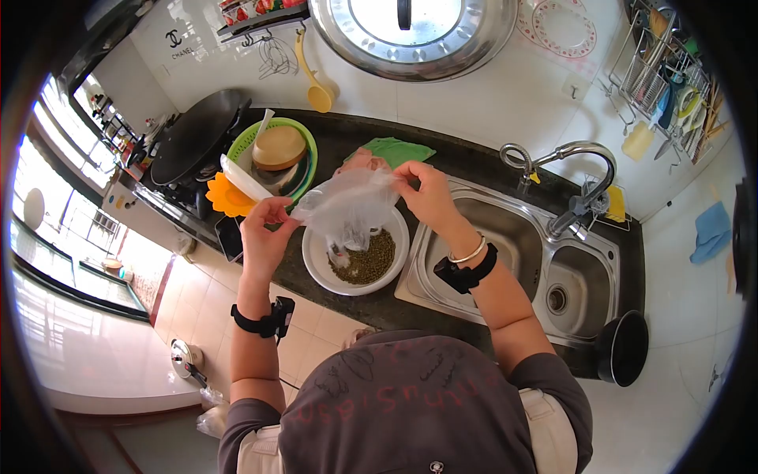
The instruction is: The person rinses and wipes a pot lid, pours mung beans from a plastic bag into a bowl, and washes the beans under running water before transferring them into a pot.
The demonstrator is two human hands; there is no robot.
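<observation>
A thin clear plastic bag (347, 207) is stretched between my two hands above a white bowl (316, 272). Small green beans (371, 265) cover the bottom of the bowl, and the bag's lower part hangs down over them. My left hand (267, 229) pinches the bag's left edge between thumb and fingers. Its right upper edge is pinched by my right hand (426, 193), close to the sink's left rim.
Right of the bowl is a steel double sink (505, 237) with a curved tap (588, 158). A green basket (308, 150) of kitchenware and a black wok (201, 138) stand at the left. Behind lies a green cloth (399, 149); a black pot (624, 347) sits right of the sink.
</observation>
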